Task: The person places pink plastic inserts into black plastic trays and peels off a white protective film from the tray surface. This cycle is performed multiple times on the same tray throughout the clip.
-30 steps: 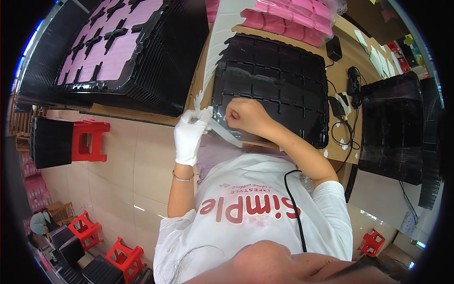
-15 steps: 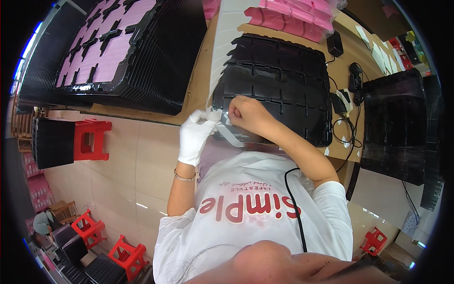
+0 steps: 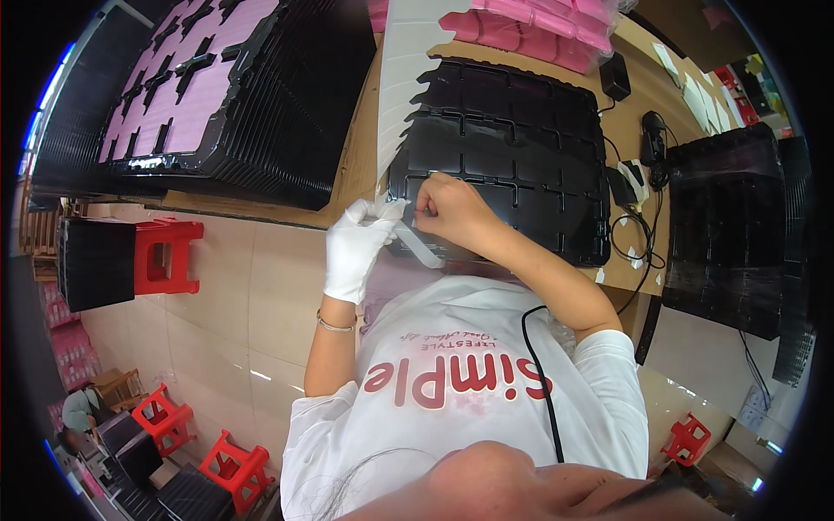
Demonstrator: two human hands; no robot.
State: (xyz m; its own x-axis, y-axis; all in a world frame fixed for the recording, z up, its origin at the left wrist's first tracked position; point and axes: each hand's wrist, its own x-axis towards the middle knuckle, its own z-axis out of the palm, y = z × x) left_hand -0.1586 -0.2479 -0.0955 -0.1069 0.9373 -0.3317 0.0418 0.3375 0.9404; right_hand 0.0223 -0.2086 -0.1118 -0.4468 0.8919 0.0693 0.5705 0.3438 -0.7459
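Note:
My left hand [image 3: 358,247], in a white glove, is closed with thumb and forefinger pinched. A pale, glossy strip [image 3: 420,247] hangs curling down from its fingertips toward my shirt. Bare and curled, my right hand [image 3: 456,208] faces the left one a short gap away; its fingertips are pressed together, and whatever lies in them is too small to make out. Both hands are over the near left corner of a black moulded plastic tray [image 3: 495,156] on the table.
A long white strip with a jagged edge [image 3: 404,78] runs along the tray's left side. Tall stacks of black trays [image 3: 287,113] stand at left and right [image 3: 725,234]. Pink packs [image 3: 539,35] lie behind. Cables [image 3: 638,226] loop at right; red stools [image 3: 169,256] stand on the floor.
Both hands have shifted slightly left, and the pale strip has moved with them. A small clear piece seen by my right fingertips earlier no longer shows.

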